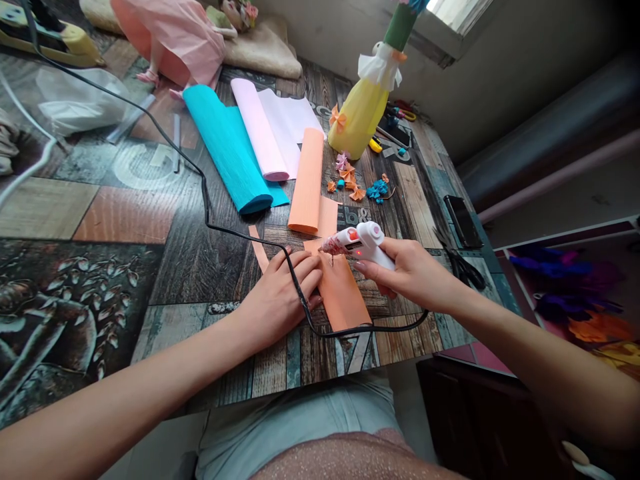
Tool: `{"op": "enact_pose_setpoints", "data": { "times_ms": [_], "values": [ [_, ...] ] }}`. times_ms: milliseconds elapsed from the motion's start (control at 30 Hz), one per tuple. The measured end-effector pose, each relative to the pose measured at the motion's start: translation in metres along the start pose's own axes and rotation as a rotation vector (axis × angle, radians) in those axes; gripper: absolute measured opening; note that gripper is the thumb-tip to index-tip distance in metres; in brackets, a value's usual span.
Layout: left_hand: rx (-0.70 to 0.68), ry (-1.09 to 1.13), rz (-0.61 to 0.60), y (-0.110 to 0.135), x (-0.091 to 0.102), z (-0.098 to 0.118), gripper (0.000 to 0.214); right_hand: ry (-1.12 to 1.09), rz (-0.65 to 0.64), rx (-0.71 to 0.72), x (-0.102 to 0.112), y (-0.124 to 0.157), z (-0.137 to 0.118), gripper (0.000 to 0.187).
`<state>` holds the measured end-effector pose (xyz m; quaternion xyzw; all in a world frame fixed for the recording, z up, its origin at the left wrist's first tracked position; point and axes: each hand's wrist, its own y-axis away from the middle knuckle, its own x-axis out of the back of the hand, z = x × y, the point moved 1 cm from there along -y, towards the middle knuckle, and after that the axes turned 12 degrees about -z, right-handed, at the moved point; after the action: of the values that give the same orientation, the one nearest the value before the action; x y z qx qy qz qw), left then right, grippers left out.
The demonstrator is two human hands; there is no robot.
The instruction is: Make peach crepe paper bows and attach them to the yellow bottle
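A piece of orange crepe paper (345, 297) lies on the table in front of me. At its left edge rests my left hand (293, 287), fingers bent and closed on the paper's edge. My right hand (405, 267) is wrapped around a white hot glue gun (367, 243) with a small red light showing. The gun's nozzle points left, at the upper part of the paper; whether it touches is unclear. Its black cord (205, 193) crosses over my left hand and the paper. A narrow orange paper strip (259, 250) lies left of my fingers.
Rolls of teal (227, 150), pink (260, 133) and orange crepe paper (306, 180) lie beyond my hands. Small paper flowers (350, 180) sit near a yellow duck-like figure (360, 110). Black scissors (463, 263) and a phone (463, 221) are at right. A pink-dressed doll (173, 40) is behind.
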<state>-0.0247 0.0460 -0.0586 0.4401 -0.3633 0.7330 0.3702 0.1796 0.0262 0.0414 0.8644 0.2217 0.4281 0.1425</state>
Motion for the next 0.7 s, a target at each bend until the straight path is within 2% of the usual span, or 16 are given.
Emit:
{"op": "enact_pose_setpoints", "data": {
  "times_ms": [467, 700],
  "values": [
    [0.025, -0.010, -0.029, 0.0001, -0.0012, 0.0004, 0.027, -0.046, -0.007, -0.009, -0.0006, 0.0001, -0.0027, 0.028],
    [0.027, 0.023, -0.028, -0.0013, 0.0021, 0.0009, 0.021, -0.007, 0.018, 0.005, -0.0011, -0.0029, -0.0007, 0.029]
  ]
}}
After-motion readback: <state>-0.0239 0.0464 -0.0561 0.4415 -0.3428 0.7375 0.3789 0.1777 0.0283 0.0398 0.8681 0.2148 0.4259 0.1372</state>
